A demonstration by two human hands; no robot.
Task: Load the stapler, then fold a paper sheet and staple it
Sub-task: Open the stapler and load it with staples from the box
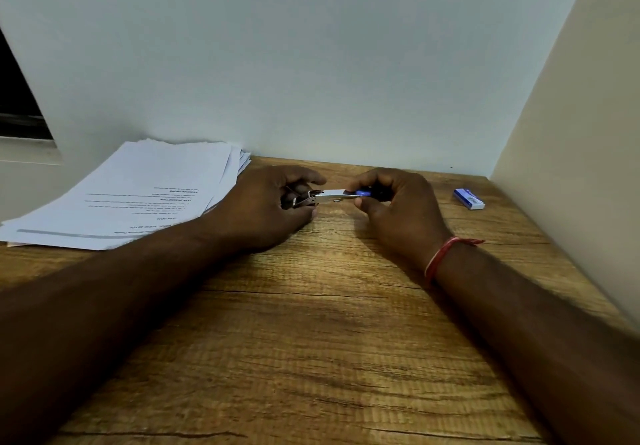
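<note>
Wood-grain desk [311, 323]; left hand [266, 209], right hand [398, 212] clamped on small silver-blue metal stapler [337, 195]. Risk: magazine slipping, staples spilling.

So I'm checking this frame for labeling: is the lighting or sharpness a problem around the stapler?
Head view: dim, warm light; both hands shadow the stapler, so its dark end inside the left hand is hard to read; the printed sheets are too soft to read; wide-angle bending shows at the edges.

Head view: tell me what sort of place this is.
Probably a desk or study nook set in a plain wall corner. A wooden table holds a stack of printed papers and a small blue staple box, while both hands work a stapler.
</note>
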